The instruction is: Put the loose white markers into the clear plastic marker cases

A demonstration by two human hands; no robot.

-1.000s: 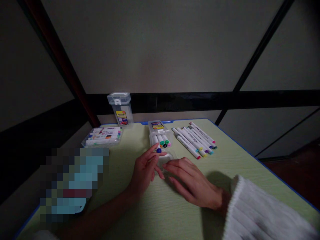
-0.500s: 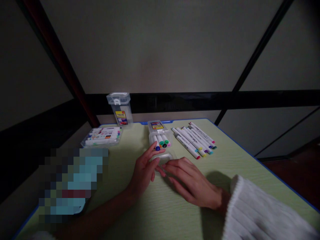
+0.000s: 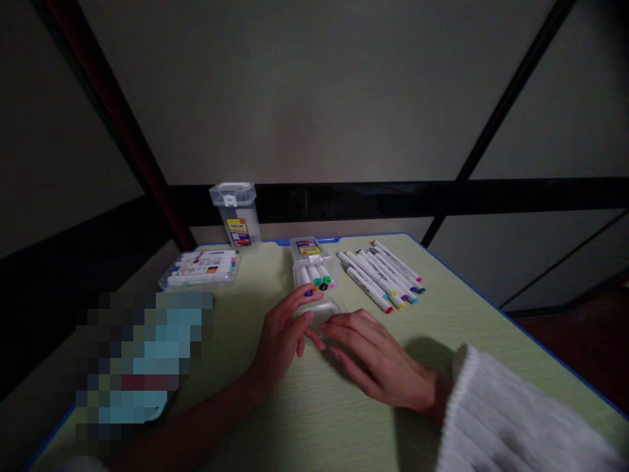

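A clear plastic marker case (image 3: 316,261) lies on its side at the table's middle, its open end facing me. Inside are several white markers (image 3: 313,274) with coloured ends: green, black, pink, orange and blue. My left hand (image 3: 282,328) has its fingers apart, the index fingertip at the blue marker end (image 3: 309,293) and partly covering it. Whether it presses there I cannot tell. The case's clear lid (image 3: 324,308) rests on the table between my hands. Close to the lid's near right side, my right hand (image 3: 371,357) spreads its fingers and holds nothing.
Loose white markers (image 3: 381,275) lie in a pile right of the case. At the back left stands a closed clear case (image 3: 240,216). A flat clear pack of markers (image 3: 201,269) lies left, with a blurred-out blue object (image 3: 162,354) nearer me. A wall rises behind the table.
My left index finger has shifted slightly and now covers more of the blue marker end. My right hand, the loose markers and the cases stay where they were.
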